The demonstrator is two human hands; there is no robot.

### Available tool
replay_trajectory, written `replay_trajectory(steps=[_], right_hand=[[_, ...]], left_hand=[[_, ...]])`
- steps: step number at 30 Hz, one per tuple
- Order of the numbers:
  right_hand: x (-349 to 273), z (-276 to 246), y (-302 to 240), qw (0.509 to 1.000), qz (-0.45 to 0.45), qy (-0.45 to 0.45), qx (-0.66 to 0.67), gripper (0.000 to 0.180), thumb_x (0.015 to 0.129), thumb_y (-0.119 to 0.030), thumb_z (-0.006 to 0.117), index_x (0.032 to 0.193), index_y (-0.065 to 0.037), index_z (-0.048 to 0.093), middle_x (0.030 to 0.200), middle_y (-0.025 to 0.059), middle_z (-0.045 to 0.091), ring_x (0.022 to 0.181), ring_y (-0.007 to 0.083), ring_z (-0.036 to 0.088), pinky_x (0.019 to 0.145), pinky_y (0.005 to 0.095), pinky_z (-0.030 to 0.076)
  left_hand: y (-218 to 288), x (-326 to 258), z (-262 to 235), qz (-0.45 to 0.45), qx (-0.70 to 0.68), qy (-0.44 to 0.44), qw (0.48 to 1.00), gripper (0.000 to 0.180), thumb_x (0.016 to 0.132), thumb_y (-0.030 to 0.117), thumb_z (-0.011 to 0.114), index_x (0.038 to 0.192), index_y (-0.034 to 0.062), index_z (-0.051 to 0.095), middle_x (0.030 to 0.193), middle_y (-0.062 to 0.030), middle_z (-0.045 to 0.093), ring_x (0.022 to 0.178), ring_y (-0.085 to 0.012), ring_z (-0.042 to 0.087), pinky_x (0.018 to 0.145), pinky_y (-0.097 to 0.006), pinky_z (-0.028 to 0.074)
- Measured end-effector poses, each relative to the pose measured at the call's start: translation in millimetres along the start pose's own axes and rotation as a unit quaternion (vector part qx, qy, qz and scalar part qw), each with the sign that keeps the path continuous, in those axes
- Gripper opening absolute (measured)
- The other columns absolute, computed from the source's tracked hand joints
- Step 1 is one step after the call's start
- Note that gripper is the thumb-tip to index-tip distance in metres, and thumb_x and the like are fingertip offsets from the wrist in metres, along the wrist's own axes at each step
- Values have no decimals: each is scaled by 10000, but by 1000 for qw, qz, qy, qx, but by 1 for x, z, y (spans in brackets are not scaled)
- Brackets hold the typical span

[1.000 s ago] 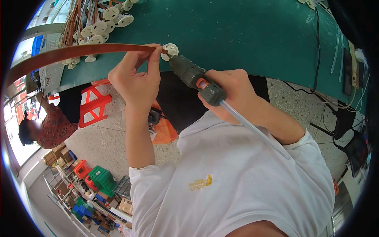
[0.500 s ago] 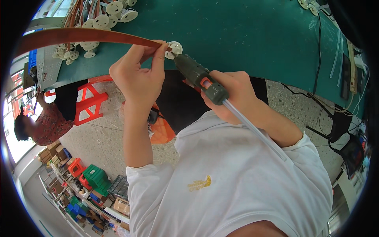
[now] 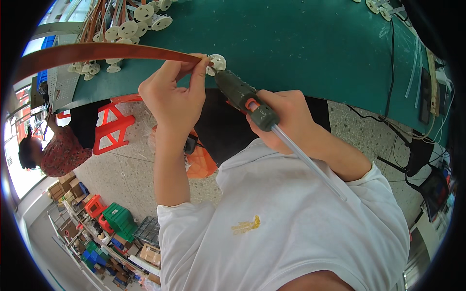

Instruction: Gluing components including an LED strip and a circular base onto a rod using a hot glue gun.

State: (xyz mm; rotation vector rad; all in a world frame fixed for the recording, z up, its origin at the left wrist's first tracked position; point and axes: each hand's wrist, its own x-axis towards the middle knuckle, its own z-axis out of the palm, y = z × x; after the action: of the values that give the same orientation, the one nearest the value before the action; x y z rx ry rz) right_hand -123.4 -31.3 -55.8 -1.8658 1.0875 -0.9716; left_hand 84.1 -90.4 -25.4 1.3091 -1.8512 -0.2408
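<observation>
My left hand (image 3: pixel 177 92) pinches the end of a long brown strip (image 3: pixel 111 50), which curves away to the far left. Just past my fingertips is a round white disc (image 3: pixel 219 62) with holes, at the strip's end; whether the two are joined I cannot tell. In my right hand (image 3: pixel 289 116) is a dark green glue gun (image 3: pixel 241 95), its fingers wrapped round the handle. The gun's nozzle points at the disc, close by the strip's end. A clear glue stick (image 3: pixel 310 164) sticks out of the gun's back.
A pile of white discs with brown strips (image 3: pixel 128 29) lies on the green table (image 3: pixel 301 43) at far left. Black cable (image 3: pixel 392 68) and a power strip (image 3: pixel 433 82) are at the right. A red stool (image 3: pixel 114 128) and another person (image 3: pixel 63 150) are at left.
Both the strip and my left hand show slightly lower and farther right, with the disc. The glue gun's nozzle stays near the disc in my right hand's grip.
</observation>
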Motion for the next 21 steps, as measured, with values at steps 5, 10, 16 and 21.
replay_trajectory(steps=[5, 10, 16, 21], right_hand=[[-1, -4, 0, 1000, 2, -4, 3, 138, 757, -34, 733, 842, -9, 628, 621, 121, 599, 522, 316, 602, 475, 364, 444], [0, -3, 1, 1000, 1, -3, 8, 138, 753, -31, 732, 850, -12, 635, 617, 125, 608, 507, 322, 601, 467, 363, 443], [2, -4, 1, 1000, 13, -1, 3, 123, 764, -42, 727, 845, -14, 639, 604, 126, 600, 501, 316, 603, 459, 362, 440], [3, -2, 2, 1000, 15, 9, 9, 122, 772, -59, 729, 847, -13, 645, 581, 118, 575, 486, 306, 588, 459, 351, 434]], left_hand=[[3, 1, 0, 1, 5, 0, 1000, 93, 785, 1, 783, 860, 17, 730, 737, -70, 745, 629, -123, 712, 522, -209, 463], [3, 2, -1, -20, -17, -1, 1000, 96, 787, 5, 788, 861, 8, 726, 739, -86, 742, 638, -150, 722, 549, -218, 484], [-6, 0, 1, -12, -20, 6, 1000, 99, 788, 14, 794, 858, 2, 724, 739, -88, 738, 650, -148, 723, 554, -223, 481], [-5, 2, -1, -29, -16, 0, 999, 102, 790, 23, 797, 859, -1, 725, 734, -93, 735, 637, -145, 714, 539, -222, 466]])
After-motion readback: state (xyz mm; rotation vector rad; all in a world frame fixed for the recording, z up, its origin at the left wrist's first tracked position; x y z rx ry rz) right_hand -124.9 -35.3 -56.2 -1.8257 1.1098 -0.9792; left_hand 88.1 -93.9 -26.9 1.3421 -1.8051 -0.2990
